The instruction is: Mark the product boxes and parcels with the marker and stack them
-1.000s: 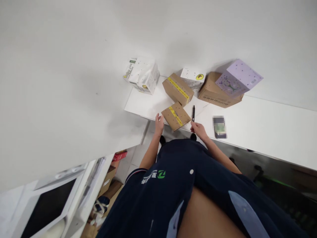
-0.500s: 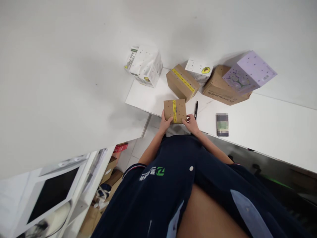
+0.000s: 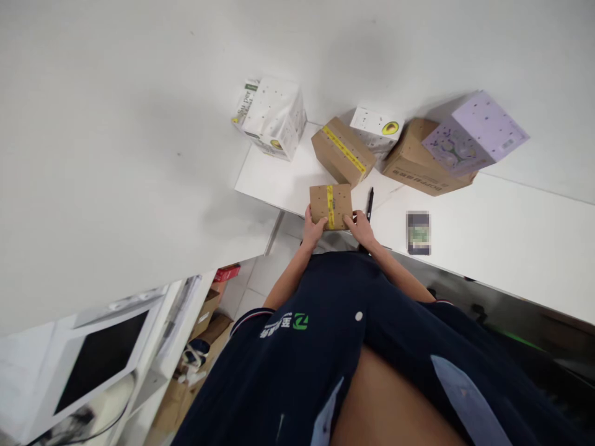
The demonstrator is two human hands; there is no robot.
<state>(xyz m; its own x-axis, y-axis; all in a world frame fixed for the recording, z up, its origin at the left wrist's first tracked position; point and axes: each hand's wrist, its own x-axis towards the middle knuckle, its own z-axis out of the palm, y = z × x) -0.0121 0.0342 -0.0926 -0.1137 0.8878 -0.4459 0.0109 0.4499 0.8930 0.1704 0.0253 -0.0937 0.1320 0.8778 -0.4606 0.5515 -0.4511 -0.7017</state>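
A small cardboard box (image 3: pixel 341 201) with a strip of yellow tape across its top is held at the table's near edge. My left hand (image 3: pixel 313 230) grips its left side, thumb on the top face. On the right side my right hand (image 3: pixel 359 227) holds it the same way, fingers curled at the corner. Just behind stands a larger cardboard box (image 3: pixel 339 155), also taped in yellow. A black pen (image 3: pixel 370 203) lies on the white table beside my right hand. The underside of the held box is hidden.
White boxes with avocado prints stand at the back left (image 3: pixel 274 118) and back middle (image 3: pixel 375 129). A lilac box (image 3: pixel 478 133) rests on a brown carton (image 3: pixel 418 162) against the wall. A pixelated dark object (image 3: pixel 419 233) lies on the white table (image 3: pixel 525 241) at right.
The small box has shifted slightly to the right with both hands still on it. My right thumb lies a little further onto its top. The other objects show only slight camera shift.
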